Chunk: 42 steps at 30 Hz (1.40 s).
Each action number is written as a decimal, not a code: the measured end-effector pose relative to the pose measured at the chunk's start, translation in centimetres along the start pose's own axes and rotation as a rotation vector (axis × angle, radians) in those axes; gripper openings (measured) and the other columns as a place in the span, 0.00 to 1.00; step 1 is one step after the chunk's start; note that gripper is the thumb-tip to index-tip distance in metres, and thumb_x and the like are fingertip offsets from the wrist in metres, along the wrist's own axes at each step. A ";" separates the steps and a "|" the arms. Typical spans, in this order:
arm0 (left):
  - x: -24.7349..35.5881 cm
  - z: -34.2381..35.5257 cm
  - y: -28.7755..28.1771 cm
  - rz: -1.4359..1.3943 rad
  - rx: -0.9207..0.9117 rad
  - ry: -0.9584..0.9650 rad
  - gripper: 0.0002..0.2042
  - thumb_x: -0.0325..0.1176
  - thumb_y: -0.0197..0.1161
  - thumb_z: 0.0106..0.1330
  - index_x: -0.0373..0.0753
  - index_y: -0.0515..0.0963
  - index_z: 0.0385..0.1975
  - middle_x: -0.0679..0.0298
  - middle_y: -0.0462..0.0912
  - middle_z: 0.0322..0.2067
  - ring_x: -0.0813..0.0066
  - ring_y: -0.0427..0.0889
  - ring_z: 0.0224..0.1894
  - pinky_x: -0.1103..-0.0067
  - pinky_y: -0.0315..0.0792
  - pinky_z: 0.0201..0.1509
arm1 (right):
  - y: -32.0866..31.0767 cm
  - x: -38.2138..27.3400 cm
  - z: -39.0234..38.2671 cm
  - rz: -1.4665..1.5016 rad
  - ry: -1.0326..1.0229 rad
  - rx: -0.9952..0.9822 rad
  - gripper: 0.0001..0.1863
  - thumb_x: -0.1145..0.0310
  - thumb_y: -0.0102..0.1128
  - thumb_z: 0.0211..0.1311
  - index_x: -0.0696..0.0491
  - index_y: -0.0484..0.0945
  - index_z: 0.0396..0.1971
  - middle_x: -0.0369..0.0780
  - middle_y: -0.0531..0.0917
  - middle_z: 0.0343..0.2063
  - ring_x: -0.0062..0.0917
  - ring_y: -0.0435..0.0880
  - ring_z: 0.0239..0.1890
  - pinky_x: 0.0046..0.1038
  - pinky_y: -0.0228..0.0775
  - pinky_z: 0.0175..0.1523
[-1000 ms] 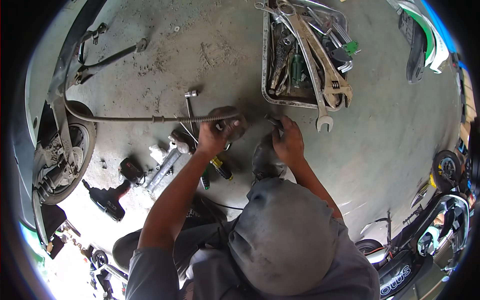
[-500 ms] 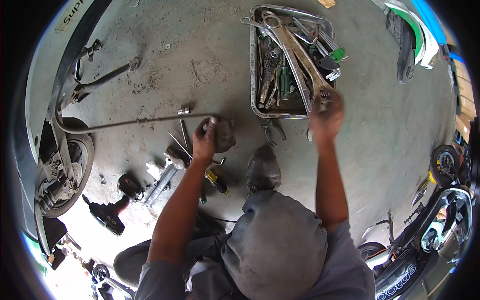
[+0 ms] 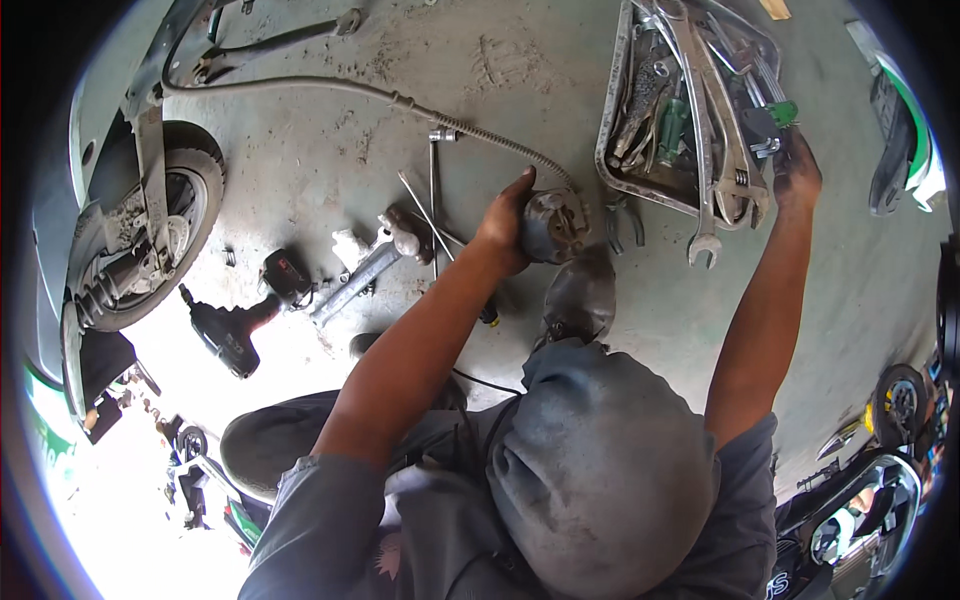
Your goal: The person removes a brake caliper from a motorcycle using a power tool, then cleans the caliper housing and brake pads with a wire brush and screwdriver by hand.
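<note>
The left hand [image 3: 507,225] is clasping a round, grimy metal part [image 3: 553,228], its grip closed around the left side. The part is sitting outside the tray [image 3: 610,105], just off its near-left corner, at the end of a ridged hose [image 3: 400,98]. The right hand [image 3: 797,180] is touching the hex key set [image 3: 782,113] by the tray's right edge; whether that grip is closing on it, I cannot tell.

As far as the view is showing, one hand alone is steadying the part, so grime under the fingers could be making it slip. A shoe [image 3: 580,295] is showing just beside it and could be taking the knock. Pulling the part farther right could be straining the hose.

At the tray, an open-ended wrench [image 3: 705,245] is jutting over the near edge and an adjustable wrench [image 3: 740,178] is leaning near the near-right corner; a sleeve or wrist brushing either could be tipping it off. Pliers [image 3: 628,225] are lying by the near edge, where a foot could be catching them.
</note>
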<state>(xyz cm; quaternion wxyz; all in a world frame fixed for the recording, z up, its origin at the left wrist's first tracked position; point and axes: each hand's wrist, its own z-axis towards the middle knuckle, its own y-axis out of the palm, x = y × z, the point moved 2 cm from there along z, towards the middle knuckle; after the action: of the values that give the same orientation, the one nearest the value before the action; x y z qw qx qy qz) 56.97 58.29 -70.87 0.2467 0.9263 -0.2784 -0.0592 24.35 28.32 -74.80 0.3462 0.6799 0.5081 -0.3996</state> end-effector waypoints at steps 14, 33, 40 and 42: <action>-0.6 0.3 0.0 -0.132 0.256 0.023 0.27 0.56 0.48 0.66 0.38 0.68 0.52 0.57 0.77 0.46 0.56 0.77 0.48 0.51 0.66 0.52 | 4.9 -0.8 -7.7 -0.642 -0.463 0.223 0.10 0.70 0.60 0.57 0.61 0.80 0.35 0.43 0.82 0.30 0.28 0.79 0.27 0.28 0.70 0.31; -3.7 1.1 -0.3 0.412 0.445 0.167 0.38 0.63 0.53 0.59 0.33 0.66 0.58 0.52 0.71 0.53 0.59 0.71 0.54 0.65 0.60 0.61 | 2.2 0.2 -10.2 -0.059 -0.531 0.168 0.08 0.77 0.52 0.62 0.64 0.70 0.39 0.45 0.78 0.34 0.28 0.80 0.37 0.28 0.76 0.45; -3.8 0.9 -0.2 0.764 0.430 0.217 0.27 0.53 0.36 0.71 0.45 0.61 0.63 0.46 0.64 0.59 0.51 0.68 0.59 0.65 0.63 0.61 | 2.7 -1.5 -9.5 -0.574 -0.539 0.175 0.15 0.72 0.60 0.55 0.60 0.75 0.43 0.42 0.82 0.30 0.23 0.81 0.32 0.25 0.73 0.38; -2.9 -0.1 1.3 0.520 0.434 0.112 0.25 0.50 0.36 0.72 0.45 0.59 0.64 0.46 0.63 0.60 0.51 0.66 0.60 0.66 0.62 0.63 | 4.1 -2.2 -10.5 -0.622 -0.433 0.212 0.16 0.71 0.61 0.53 0.59 0.77 0.42 0.41 0.83 0.28 0.24 0.81 0.30 0.26 0.73 0.36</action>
<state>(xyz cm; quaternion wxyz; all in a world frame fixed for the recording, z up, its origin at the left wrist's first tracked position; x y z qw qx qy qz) 53.91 59.03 -70.20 0.0658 0.8570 -0.4975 0.1173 29.94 35.68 -67.97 0.2355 0.4257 0.5609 -0.6698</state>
